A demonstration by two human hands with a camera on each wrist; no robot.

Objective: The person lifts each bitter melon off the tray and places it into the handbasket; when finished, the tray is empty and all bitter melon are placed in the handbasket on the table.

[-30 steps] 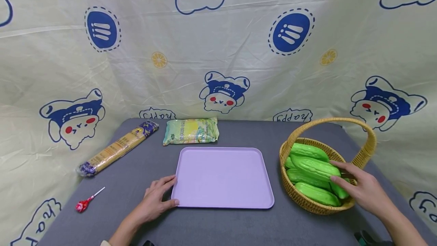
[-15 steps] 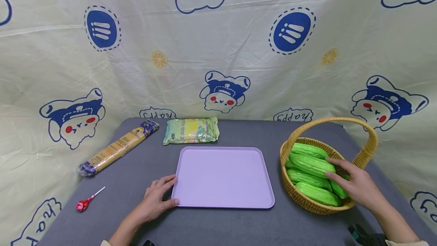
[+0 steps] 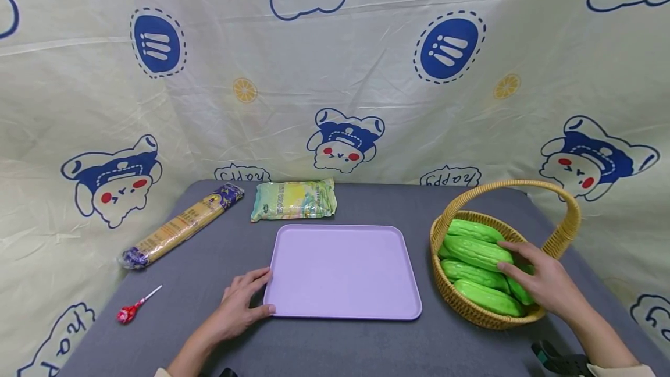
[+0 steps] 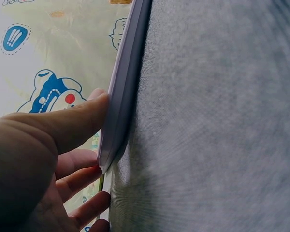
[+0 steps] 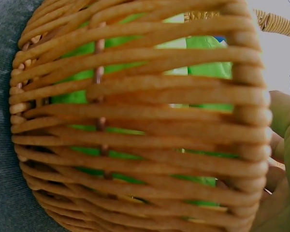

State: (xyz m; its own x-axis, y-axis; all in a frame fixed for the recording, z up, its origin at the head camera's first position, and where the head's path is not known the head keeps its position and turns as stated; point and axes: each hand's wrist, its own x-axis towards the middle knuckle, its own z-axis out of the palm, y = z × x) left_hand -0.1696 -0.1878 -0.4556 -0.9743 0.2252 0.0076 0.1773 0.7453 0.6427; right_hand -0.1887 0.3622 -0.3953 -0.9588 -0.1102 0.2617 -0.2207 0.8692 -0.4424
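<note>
My right hand [image 3: 549, 287] reaches into a wicker basket [image 3: 454, 307] and holds the right end of a bright green, ridged cucumber [image 3: 475, 252] between thumb and fingers. Several similar cucumbers lie around it. From the right wrist, the basket's woven side [image 5: 135, 113] fills most of the picture, with green showing through the gaps and part of the hand at the right edge. A flat lilac tray [image 3: 342, 272] lies mid-table. My left hand [image 3: 242, 306] rests relaxed at its near left corner; the left wrist view has the thumb [image 4: 82, 121] against the tray's edge [image 4: 121, 92].
Behind the tray lies a green and yellow wipes pack [image 3: 294, 200]. A long yellow packet with purple ends [image 3: 183, 226] lies back left, and a red lollipop [image 3: 128, 313] front left. The basket's tall handle [image 3: 502, 186] arches over the cucumbers. A patterned sheet [image 3: 209, 103] hangs behind.
My right hand has moved slightly left along the cucumber and closed in on its end; that cucumber has shifted a little to the left. The left hand and tray stay put.
</note>
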